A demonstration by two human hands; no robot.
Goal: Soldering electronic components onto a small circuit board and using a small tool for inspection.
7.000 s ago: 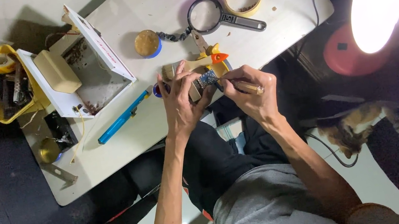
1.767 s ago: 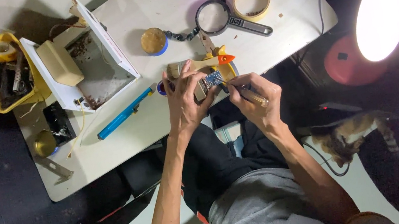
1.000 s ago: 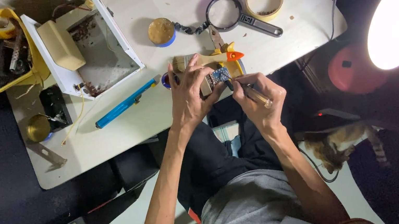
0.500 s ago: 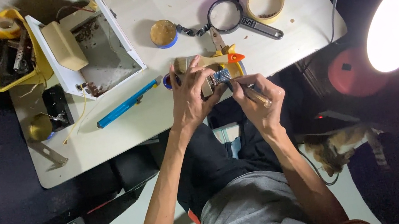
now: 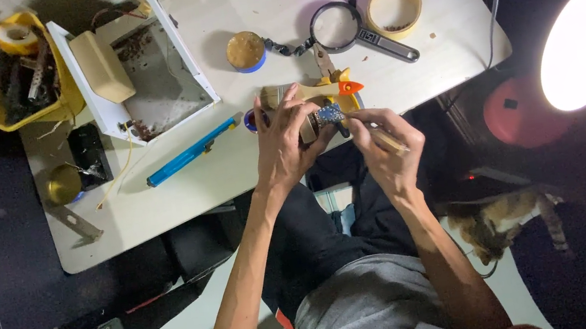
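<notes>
My left hand (image 5: 288,140) holds a small blue circuit board (image 5: 330,114) at the near edge of the white table (image 5: 182,196). My right hand (image 5: 385,146) grips a thin wooden-handled tool (image 5: 387,139), its tip at the board. Both hands hover over a yellow wooden clamp with an orange tip (image 5: 332,90).
A blue pen-shaped tool (image 5: 191,153) lies to the left. A white open box (image 5: 140,75), a yellow bin of tools (image 5: 24,73), a magnifying glass (image 5: 357,23), a tape roll (image 5: 395,8) and a small round tin (image 5: 246,51) sit farther back. A bright lamp (image 5: 584,43) glares at right; a cat (image 5: 503,222) lies on the floor.
The view has shifted slightly, so the table things sit a little differently in frame. Both hands stay together over the board with only small movements.
</notes>
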